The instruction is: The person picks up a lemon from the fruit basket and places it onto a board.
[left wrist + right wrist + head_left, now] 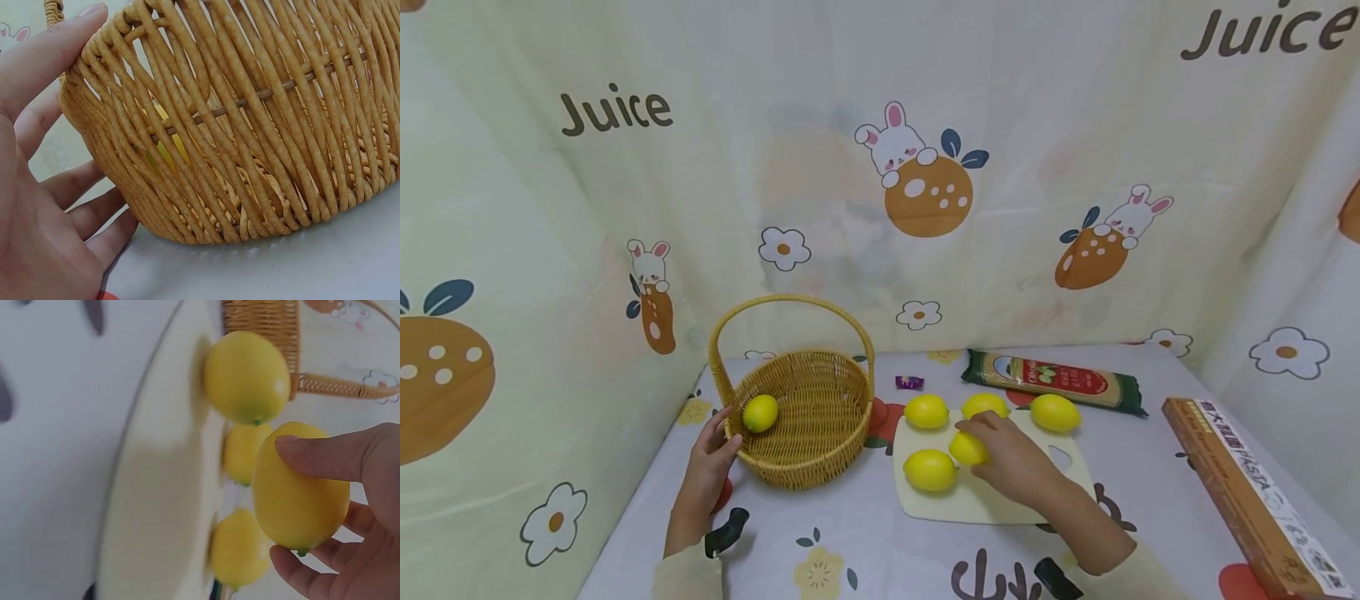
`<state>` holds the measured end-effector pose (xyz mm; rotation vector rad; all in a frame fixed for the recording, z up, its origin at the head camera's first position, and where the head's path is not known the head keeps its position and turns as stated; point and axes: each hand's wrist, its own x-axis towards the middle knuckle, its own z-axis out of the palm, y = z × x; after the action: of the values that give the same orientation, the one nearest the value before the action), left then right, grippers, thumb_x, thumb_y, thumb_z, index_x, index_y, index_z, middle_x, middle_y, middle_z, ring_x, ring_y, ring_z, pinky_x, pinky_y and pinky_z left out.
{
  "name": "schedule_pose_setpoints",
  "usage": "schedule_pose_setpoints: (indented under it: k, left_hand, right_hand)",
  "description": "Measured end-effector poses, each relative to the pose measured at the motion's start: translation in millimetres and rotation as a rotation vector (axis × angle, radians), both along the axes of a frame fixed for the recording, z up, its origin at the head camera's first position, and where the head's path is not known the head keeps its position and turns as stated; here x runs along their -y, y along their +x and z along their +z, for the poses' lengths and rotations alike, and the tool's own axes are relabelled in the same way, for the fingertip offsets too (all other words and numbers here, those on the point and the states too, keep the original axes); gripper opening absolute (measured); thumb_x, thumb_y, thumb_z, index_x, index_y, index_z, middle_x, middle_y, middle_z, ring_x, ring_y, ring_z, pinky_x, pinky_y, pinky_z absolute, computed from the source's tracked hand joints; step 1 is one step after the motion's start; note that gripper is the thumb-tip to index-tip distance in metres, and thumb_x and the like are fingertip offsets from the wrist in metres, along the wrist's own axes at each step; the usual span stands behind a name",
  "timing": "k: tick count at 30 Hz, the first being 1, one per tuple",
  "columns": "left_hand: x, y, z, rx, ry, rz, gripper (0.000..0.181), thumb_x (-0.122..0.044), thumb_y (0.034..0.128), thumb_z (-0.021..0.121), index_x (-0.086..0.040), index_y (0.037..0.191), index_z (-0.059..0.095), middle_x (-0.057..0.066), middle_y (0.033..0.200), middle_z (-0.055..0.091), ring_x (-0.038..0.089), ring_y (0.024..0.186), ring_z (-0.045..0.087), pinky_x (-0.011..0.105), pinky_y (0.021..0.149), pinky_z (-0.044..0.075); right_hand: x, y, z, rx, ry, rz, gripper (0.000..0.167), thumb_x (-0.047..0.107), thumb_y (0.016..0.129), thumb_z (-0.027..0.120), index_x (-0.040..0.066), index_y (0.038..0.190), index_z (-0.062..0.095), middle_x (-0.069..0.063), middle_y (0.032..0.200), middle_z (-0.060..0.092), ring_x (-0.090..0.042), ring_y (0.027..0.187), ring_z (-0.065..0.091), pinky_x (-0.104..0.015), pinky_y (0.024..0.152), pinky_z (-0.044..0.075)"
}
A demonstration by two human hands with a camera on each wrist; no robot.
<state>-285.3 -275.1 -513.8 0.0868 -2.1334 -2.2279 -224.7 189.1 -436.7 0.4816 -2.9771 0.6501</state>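
Observation:
My right hand (1011,462) grips a yellow lemon (301,494) between thumb and fingers, above a cream cutting board (992,508). Just left of it on the board lies another lemon (930,472). Along the board's far edge are three more: a left lemon (927,411), a middle lemon (985,404) partly behind my fingers, and a right lemon (1056,412). My left hand (709,458) holds the left side of a wicker basket (820,475), its thumb at the rim in the left wrist view. Inside the basket sits one lemon (761,413).
Behind the board lie a small purple wrapped candy (909,382) and a green-ended pasta packet (1056,379). A long pasta box (1247,492) stretches along the right side. The basket's tall handle (790,298) arches upward. A printed curtain (820,167) hangs behind the table.

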Motion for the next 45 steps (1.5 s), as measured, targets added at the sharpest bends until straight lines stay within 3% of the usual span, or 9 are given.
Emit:
schedule_pose_setpoints:
  k: [13, 26, 45]
  left_hand:
    - [-1.3, 1.4, -2.9, 0.008, 0.014, -0.002, 0.066, -0.020, 0.0948, 0.065, -0.023, 0.151, 0.032, 0.012, 0.159, 0.019, 0.028, 0.142, 0.023, 0.045, 0.115, 0.018]
    - [1.0, 1.9, -0.9, 0.043, -0.070, 0.010, 0.067, -0.029, 0.0937, 0.066, -0.027, 0.151, 0.032, 0.011, 0.158, 0.022, 0.028, 0.141, 0.026, 0.047, 0.114, 0.021]
    - [-1.3, 0.2, 2.3, 0.016, -0.014, 0.016, 0.065, -0.022, 0.0950, 0.065, -0.022, 0.151, 0.032, 0.011, 0.158, 0.021, 0.027, 0.142, 0.025, 0.045, 0.115, 0.020]
  right_hand:
    - [-25, 10.2, -24.7, 0.026, -0.001, -0.028, 0.059, 0.005, 0.076, 0.081, 0.011, 0.131, 0.061, -0.008, 0.124, 0.055, -0.029, 0.110, 0.053, -0.051, 0.095, 0.045]
    - [-31, 15.2, -29.3, 0.084, -0.005, -0.053, 0.057, 0.007, 0.079, 0.079, 0.013, 0.132, 0.060, -0.009, 0.127, 0.053, -0.031, 0.113, 0.051, -0.054, 0.096, 0.044]
    - [-33, 17.2, -30.9, 0.082, 0.005, -0.067, 0.058, 0.006, 0.077, 0.081, 0.013, 0.131, 0.061, -0.008, 0.127, 0.052, -0.032, 0.112, 0.051, -0.055, 0.095, 0.044]
